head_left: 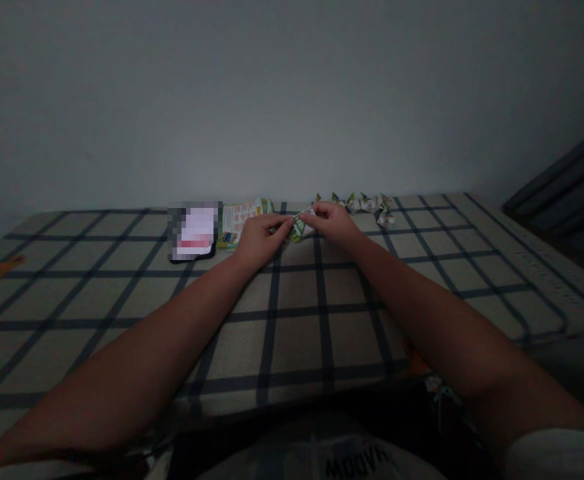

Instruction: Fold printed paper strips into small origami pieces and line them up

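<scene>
Your beige-and-navy checked cloth, lower frame, looks matt; your small green-and-white packet, mid-frame, plastic (or paper, unclear).

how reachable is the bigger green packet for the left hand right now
Probably yes: the left hand is right beside the bigger green packet, nothing visible between them, though it's busy pinching the small wrapper.

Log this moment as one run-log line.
left hand: pinching small packet | right hand: pinching it | near right hand: other small packets | beside left hand: larger packet, then phone | underneath: checked cloth
</scene>
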